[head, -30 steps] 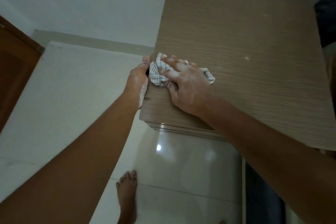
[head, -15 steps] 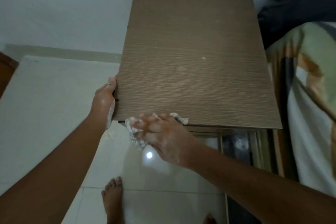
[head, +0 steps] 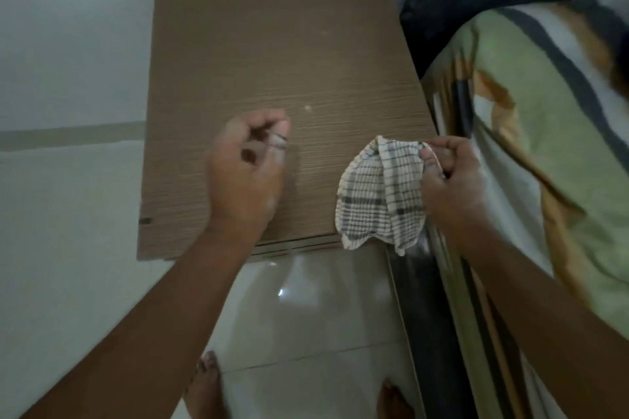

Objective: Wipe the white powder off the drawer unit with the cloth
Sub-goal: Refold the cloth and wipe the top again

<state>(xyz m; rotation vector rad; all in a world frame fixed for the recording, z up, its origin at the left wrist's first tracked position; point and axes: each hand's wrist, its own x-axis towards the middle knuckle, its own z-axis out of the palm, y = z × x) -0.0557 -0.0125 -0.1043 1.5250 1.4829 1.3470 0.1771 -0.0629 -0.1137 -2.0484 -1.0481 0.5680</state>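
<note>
While the right hand (head: 452, 180) pinches the white grey-checked cloth (head: 381, 194) hanging at the front right corner of the brown wood-grain drawer unit (head: 272, 54) and the left hand (head: 245, 173) curls empty above its top, wiping looks nearly done: next, press the cloth onto the last pale specks (head: 308, 108).

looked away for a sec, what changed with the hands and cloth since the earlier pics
The right hand lifted the cloth off the drawer unit's front edge and now pinches it by its top, so it hangs at the right front corner. The left hand let go of the unit's left edge and moved over the top, fingers curled, holding nothing. Unchanged: the white specks on the top.
</note>
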